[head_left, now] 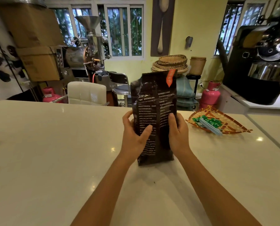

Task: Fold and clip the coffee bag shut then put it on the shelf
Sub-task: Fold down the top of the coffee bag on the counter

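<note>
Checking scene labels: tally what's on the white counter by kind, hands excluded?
Coffee bag: 1
Woven tray: 1
Blue clip: 1
Green items in the tray: a pile, too blurred to count
Total: 3, plus the pile

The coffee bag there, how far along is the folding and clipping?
Hardly begun. The coffee bag stands upright on the counter, top unfolded, unclipped. The left hand and right hand grip its sides. Clips lie in the woven tray. Folding, clipping and shelving remain.
</note>
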